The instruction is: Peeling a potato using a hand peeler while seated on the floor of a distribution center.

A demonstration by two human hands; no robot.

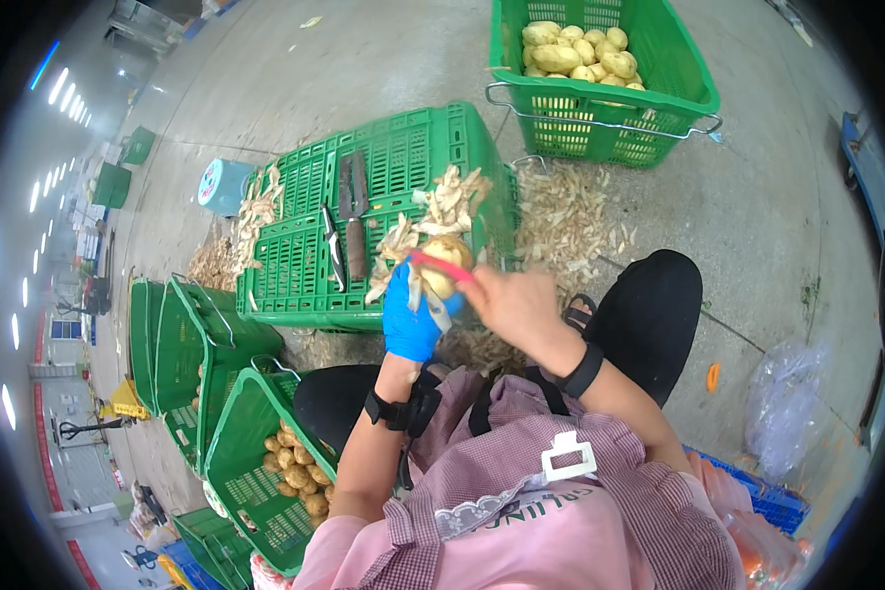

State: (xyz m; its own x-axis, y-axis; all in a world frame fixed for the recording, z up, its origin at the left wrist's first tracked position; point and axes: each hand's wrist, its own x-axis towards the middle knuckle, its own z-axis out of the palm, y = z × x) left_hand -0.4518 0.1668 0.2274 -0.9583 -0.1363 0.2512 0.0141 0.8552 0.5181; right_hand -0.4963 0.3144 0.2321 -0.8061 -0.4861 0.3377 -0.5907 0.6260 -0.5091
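In a blue glove, my left hand (413, 317) grips a potato (450, 254) whose pale flesh shows, with strips of peel hanging over the fingers. My bare right hand (512, 310) is closed around a red-handled peeler (442, 265), which lies across the potato's face. Both hands are just above the near edge of an upturned green plastic crate (306, 243). On that crate rest a knife with a black and white handle (334, 249) and a wide flat blade with a brown handle (354, 214). Potato peels (453, 199) are heaped beside the potato.
Peeled potatoes fill part of a green crate (605, 122) at the top right. Unpeeled potatoes (299, 468) lie in another crate (265, 531) by my left leg. Peel scraps (564, 214) litter the concrete floor. A blue bucket (225, 188) stands beyond the upturned crate.
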